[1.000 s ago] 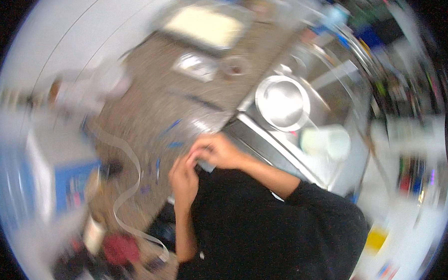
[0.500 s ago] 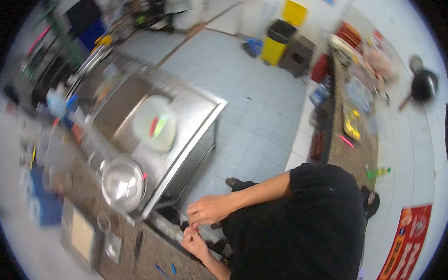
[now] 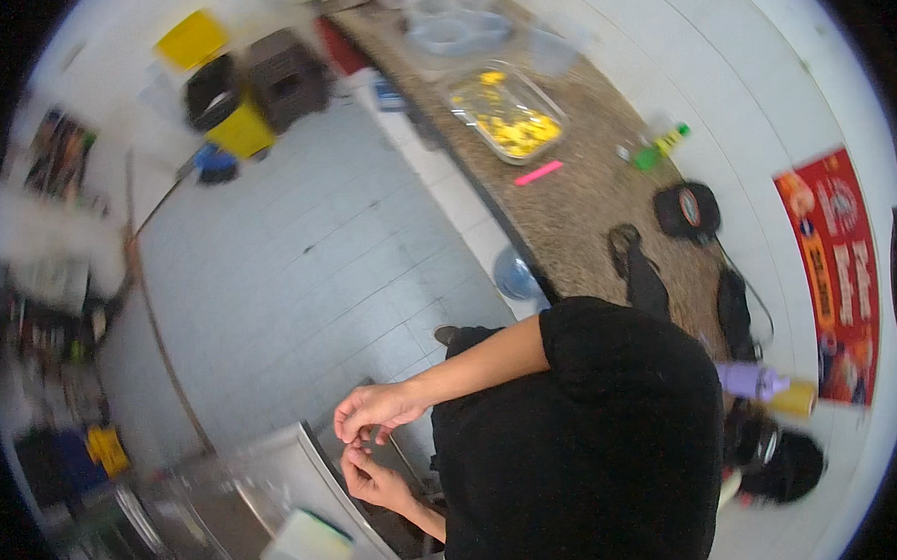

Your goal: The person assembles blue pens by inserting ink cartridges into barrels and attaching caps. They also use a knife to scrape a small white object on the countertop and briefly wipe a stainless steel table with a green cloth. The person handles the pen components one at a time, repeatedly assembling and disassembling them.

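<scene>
Downward, from the head view — right hand half-curled, left hand bent toward a pinch, the two nearly meeting, cannot tell if either holds something, steel counter beside them, pale tub on it — pink stick on far worktop.

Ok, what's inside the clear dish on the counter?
The clear dish holds yellow pieces, mostly gathered toward the end nearer the pink strip. Whatever lies beneath them is covered and cannot be seen.
</scene>
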The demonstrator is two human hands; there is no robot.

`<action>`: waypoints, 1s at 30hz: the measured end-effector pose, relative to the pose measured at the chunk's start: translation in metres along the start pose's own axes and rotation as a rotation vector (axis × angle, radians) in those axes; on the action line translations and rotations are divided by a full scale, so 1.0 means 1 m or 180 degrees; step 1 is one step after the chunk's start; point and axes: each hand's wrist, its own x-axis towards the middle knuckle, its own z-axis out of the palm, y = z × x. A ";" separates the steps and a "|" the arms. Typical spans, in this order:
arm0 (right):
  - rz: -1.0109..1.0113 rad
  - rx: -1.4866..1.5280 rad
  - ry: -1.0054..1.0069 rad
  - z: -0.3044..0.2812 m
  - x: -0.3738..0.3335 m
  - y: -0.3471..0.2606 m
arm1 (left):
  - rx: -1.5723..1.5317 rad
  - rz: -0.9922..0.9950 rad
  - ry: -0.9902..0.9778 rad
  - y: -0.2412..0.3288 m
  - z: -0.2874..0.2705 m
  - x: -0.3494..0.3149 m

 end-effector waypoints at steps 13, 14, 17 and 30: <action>-0.1454 0.0528 0.1011 -0.124 0.035 -0.178 | -0.0056 0.0613 -0.1970 0.038 0.148 0.277; -0.1691 -0.0042 0.1398 -0.129 0.048 -0.197 | -0.0070 0.0668 -0.2004 0.034 0.153 0.304; -0.2512 -0.2079 0.2374 -0.144 0.091 -0.255 | 0.0364 0.1015 -0.2053 0.029 0.169 0.390; -0.1734 -0.2088 0.1947 -0.186 0.355 -0.558 | -0.0151 0.0771 -0.2252 0.036 0.177 0.781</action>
